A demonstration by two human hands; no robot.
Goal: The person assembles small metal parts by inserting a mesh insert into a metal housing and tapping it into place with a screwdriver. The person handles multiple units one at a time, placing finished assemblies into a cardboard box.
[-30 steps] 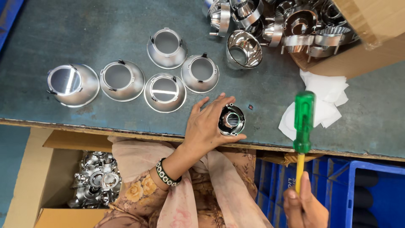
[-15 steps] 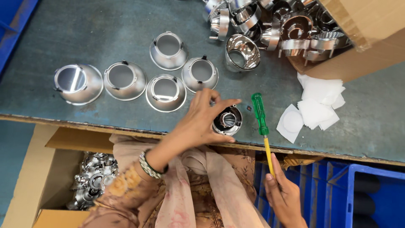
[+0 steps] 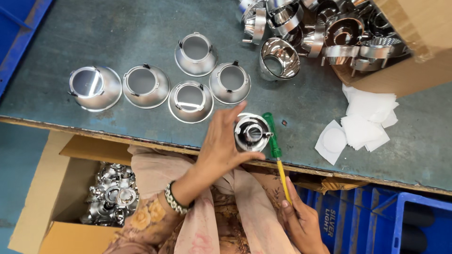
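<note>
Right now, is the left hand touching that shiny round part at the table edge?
Touching. The head view shows the left hand wrapped around the round part, fingers against its rim and thumb under it.

Grey-green workbench (image 3: 94, 37) with five chrome reflector cones (image 3: 190, 101), white paper pieces (image 3: 362, 127), cardboard box (image 3: 414, 51).

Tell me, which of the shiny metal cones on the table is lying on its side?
The reflector cone beside the cardboard box; its open mouth faces sideways, the other five stand upright.
</note>
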